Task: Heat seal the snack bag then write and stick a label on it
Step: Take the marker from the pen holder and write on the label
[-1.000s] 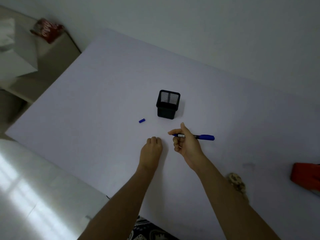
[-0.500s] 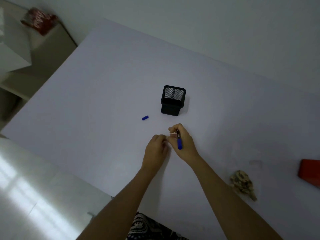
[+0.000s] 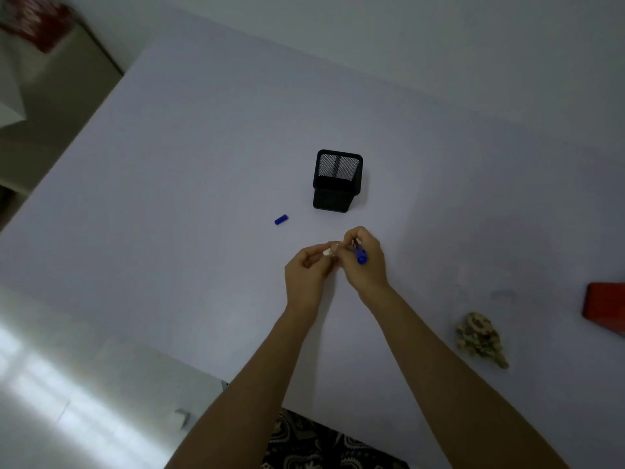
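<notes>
1. A black mesh pen cup (image 3: 337, 180) stands upright in the middle of my white table (image 3: 189, 157).
2. A red flat thing (image 3: 605, 308) sits at the right edge, cut off by the picture.
3. A red packet (image 3: 37, 23) lies on the shelf far to my left, too blurry to read.
4. Patterned cloth (image 3: 314, 445) shows below the table's near edge.

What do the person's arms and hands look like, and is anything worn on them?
Both forearms are bare up to the bottom edge of the picture: no sleeves show. The left hand and the right hand wear no gloves. No watch or bracelet shows on either wrist. The picture is too dim and small to tell about rings.
</notes>
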Tool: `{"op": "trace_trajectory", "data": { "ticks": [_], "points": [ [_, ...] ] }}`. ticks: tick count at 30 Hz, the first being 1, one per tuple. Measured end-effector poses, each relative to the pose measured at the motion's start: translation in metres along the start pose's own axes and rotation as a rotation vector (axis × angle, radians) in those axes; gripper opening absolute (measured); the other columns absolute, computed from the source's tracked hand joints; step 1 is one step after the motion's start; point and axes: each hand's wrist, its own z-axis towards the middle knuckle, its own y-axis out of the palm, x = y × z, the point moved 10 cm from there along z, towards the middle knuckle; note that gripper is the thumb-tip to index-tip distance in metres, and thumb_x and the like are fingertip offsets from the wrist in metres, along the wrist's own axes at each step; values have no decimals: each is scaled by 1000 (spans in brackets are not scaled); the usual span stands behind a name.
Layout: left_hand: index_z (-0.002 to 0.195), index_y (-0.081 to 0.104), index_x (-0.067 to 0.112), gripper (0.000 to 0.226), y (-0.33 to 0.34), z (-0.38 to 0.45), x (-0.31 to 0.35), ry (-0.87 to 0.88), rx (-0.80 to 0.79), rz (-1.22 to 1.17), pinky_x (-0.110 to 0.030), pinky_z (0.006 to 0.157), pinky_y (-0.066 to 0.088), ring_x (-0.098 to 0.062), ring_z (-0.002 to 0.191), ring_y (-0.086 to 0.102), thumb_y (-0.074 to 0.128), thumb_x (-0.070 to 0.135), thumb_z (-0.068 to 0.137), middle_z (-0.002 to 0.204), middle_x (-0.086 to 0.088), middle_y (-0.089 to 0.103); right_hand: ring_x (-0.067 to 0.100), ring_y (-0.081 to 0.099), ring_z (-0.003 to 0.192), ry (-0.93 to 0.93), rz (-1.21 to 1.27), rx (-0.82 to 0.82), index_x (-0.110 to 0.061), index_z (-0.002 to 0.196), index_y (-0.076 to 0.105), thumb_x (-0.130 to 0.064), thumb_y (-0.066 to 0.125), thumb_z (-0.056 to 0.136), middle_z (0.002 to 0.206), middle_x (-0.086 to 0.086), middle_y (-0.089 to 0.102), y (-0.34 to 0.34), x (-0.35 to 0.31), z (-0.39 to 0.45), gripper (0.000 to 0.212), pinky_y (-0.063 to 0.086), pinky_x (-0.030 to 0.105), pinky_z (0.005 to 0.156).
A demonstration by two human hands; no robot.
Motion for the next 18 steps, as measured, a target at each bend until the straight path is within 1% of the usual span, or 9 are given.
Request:
{"op": "trace_trajectory", "data": {
  "ticks": [2,4,6,8,10,12,14,15,18],
  "points": [
    [102,69,13,16,0,-1,2,13,-5,40,-25,79,57,-11,85,69,63,14,88,94,2,73,6,48,60,-71,-95,24,-13,70,45,7,58,82,66,-4,49,-2,-10,1,27,42,12,56],
    [96,69,16,13,0,-3,7,47,8,127,-21,75,55,-10,80,67,57,17,91,88,8,70,5,41,50,-152,-168,19,-12,63,40,11,47,83,57,-3,43,0,-22,1,31,38,14,50],
    [91,66,19,12,-3,-1,15,94,33,259,-12,68,49,-5,76,62,53,19,93,82,12,65,9,34,50,-260,-279,-10,-10,62,38,9,40,84,55,7,41,6,-36,0,29,36,24,51],
    [90,62,20,8,-6,4,17,103,14,348,-7,62,44,-1,73,58,55,17,93,80,15,61,15,36,54,-349,-362,-153,-7,67,41,11,41,81,61,15,48,22,-41,-4,23,40,34,53],
    [89,58,20,7,-5,10,15,73,-58,376,-9,62,44,-1,71,57,57,14,91,79,14,59,18,41,55,-390,-451,-203,-6,71,45,15,43,77,64,14,54,27,-39,-2,22,47,41,54],
    [84,55,21,14,-5,14,13,51,-95,397,-9,61,45,-3,65,55,57,8,90,73,10,58,24,47,55,-443,-508,-244,-8,75,46,15,44,76,66,12,56,31,-42,-2,23,50,45,55],
    [85,55,16,15,-7,16,13,39,-86,408,-6,58,45,-3,62,54,56,2,89,70,7,58,28,51,57,-454,-531,-283,-8,77,47,15,44,74,67,12,57,34,-43,-2,23,52,45,57],
    [88,56,13,13,-8,17,13,32,-73,387,-5,58,46,-3,63,55,56,0,89,72,6,59,26,50,56,-442,-515,-284,-8,77,47,15,43,74,67,11,57,34,-44,-3,23,51,44,56],
    [98,58,13,14,-10,17,12,-8,-7,238,-6,59,48,-3,67,61,58,3,89,78,6,63,17,42,57,-320,-455,-182,-4,81,47,13,40,77,69,14,57,27,-35,-1,19,46,42,53]
  ]
}}
